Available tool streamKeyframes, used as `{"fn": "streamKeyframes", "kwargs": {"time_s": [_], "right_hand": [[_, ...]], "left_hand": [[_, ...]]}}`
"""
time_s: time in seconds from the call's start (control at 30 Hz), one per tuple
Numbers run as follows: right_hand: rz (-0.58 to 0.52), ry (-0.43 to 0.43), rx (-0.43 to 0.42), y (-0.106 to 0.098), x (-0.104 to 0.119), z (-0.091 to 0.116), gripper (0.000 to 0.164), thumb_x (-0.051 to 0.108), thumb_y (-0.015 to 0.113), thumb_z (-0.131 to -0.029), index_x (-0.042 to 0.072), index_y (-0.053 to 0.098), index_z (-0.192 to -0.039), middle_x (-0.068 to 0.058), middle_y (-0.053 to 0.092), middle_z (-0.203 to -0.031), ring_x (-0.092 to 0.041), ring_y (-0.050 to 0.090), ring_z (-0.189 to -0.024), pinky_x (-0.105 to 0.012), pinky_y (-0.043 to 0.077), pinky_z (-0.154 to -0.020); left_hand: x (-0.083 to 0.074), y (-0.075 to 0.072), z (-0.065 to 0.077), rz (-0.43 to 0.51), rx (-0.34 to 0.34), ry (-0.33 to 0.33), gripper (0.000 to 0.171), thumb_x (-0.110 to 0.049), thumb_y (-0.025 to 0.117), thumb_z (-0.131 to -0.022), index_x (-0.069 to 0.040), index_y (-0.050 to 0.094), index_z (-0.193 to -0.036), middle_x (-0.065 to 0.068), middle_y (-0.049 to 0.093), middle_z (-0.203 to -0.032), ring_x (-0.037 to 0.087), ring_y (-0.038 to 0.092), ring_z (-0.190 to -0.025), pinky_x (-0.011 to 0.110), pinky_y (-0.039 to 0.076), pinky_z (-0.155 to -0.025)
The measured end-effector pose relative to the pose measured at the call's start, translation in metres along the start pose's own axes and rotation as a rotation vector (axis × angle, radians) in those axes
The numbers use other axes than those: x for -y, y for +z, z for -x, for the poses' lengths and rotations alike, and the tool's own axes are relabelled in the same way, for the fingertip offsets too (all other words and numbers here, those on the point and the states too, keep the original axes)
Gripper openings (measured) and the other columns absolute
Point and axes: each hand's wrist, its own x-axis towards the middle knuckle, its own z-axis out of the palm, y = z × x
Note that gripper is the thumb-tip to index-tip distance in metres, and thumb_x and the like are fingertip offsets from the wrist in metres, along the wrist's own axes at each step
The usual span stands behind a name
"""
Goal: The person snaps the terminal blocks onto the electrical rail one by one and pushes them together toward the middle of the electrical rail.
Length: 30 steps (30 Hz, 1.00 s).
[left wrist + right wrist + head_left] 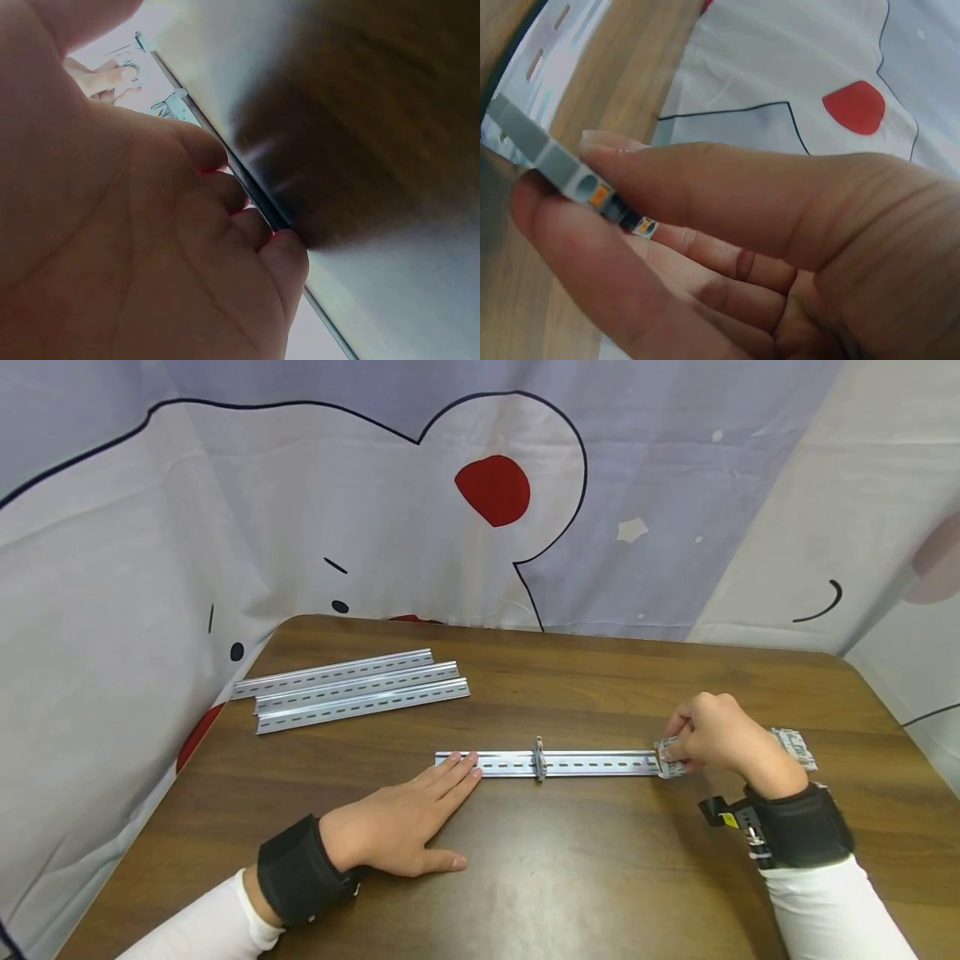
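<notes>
A slotted metal DIN rail lies crosswise on the table. My left hand rests flat with straight fingers across its left end, the thumb spread apart on the tabletop. In the left wrist view, the fingertips of the left hand press along the rail's edge. Near the rail's middle stands a thin grey fitting, upright across it. My right hand pinches a grey terminal block at the rail's right end. The right wrist view shows this terminal block between thumb and forefinger, with orange parts; its contact with the rail is unclear.
Three more slotted rails lie side by side at the back left. Grey-white pieces, partly hidden by the right hand, lie to its right. A printed cloth hangs behind the wooden table.
</notes>
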Motion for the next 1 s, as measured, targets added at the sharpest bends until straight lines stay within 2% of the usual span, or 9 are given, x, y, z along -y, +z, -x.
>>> {"fn": "streamKeyframes", "kwargs": {"time_s": [0.23, 0.37, 0.43, 0.57, 0.7, 0.83, 1.0], "right_hand": [[0.066, -0.037, -0.033, 0.011, 0.005, -0.004, 0.013, 0.009, 0.076, -0.079, 0.001, 0.072, -0.088, 0.001, 0.069, -0.070, -0.011, 0.064, -0.051, -0.032, 0.054, -0.059], [0.157, -0.071, -0.100, 0.018, 0.007, -0.005, 0.005, 0.011, 0.077, -0.078, 0.007, 0.074, -0.080, 0.002, 0.067, -0.067, -0.009, 0.060, -0.049, -0.039, 0.052, -0.062], [0.206, -0.095, -0.141, 0.020, 0.008, -0.006, 0.006, 0.010, 0.075, -0.077, 0.012, 0.072, -0.072, 0.005, 0.063, -0.060, -0.009, 0.057, -0.050, -0.042, 0.051, -0.063], [0.284, -0.158, -0.251, 0.025, 0.012, -0.007, 0.027, 0.002, 0.064, -0.070, 0.019, 0.054, -0.052, 0.012, 0.044, -0.050, -0.011, 0.044, -0.052, -0.034, 0.039, -0.052], [0.339, -0.210, -0.337, 0.034, 0.023, -0.008, 0.039, -0.007, 0.053, -0.064, 0.020, 0.029, -0.049, 0.011, 0.020, -0.055, -0.010, 0.023, -0.054, -0.027, 0.022, -0.048], [0.349, -0.213, -0.335, 0.038, 0.029, -0.009, 0.043, -0.011, 0.048, -0.065, 0.021, 0.021, -0.053, 0.010, 0.012, -0.059, -0.009, 0.014, -0.057, -0.027, 0.016, -0.050], [0.306, -0.200, -0.308, 0.035, 0.023, -0.014, 0.037, -0.008, 0.047, -0.063, 0.020, 0.028, -0.048, 0.012, 0.015, -0.054, -0.009, 0.016, -0.054, -0.026, 0.017, -0.051]], "left_hand": [[-0.001, 0.001, 0.000, 0.014, 0.004, -0.001, 0.095, -0.061, 0.051, -0.093, -0.011, 0.004, -0.158, 0.006, -0.007, -0.164, 0.025, -0.002, -0.150, 0.043, 0.024, -0.117], [-0.002, 0.001, 0.001, 0.018, 0.006, -0.004, 0.095, -0.061, 0.051, -0.093, -0.011, 0.004, -0.158, 0.005, -0.007, -0.164, 0.024, -0.002, -0.151, 0.043, 0.024, -0.117], [-0.002, 0.001, 0.000, 0.017, 0.007, -0.006, 0.095, -0.062, 0.051, -0.093, -0.012, 0.004, -0.158, 0.005, -0.007, -0.164, 0.024, -0.002, -0.151, 0.043, 0.024, -0.117], [-0.001, 0.001, 0.000, 0.008, 0.008, -0.007, 0.095, -0.063, 0.050, -0.092, -0.012, 0.003, -0.158, 0.005, -0.008, -0.164, 0.024, -0.003, -0.151, 0.043, 0.023, -0.117], [-0.001, 0.001, 0.000, 0.004, 0.010, -0.009, 0.095, -0.063, 0.050, -0.092, -0.012, 0.004, -0.158, 0.005, -0.008, -0.164, 0.023, -0.003, -0.151, 0.043, 0.022, -0.118], [-0.002, 0.000, 0.001, 0.010, 0.008, -0.011, 0.095, -0.062, 0.051, -0.092, -0.012, 0.004, -0.158, 0.005, -0.007, -0.164, 0.024, -0.003, -0.151, 0.043, 0.022, -0.118], [-0.001, -0.001, 0.001, 0.014, -0.004, -0.003, 0.095, -0.061, 0.052, -0.092, -0.010, 0.005, -0.158, 0.006, -0.006, -0.164, 0.025, -0.002, -0.151, 0.043, 0.023, -0.117]]}}
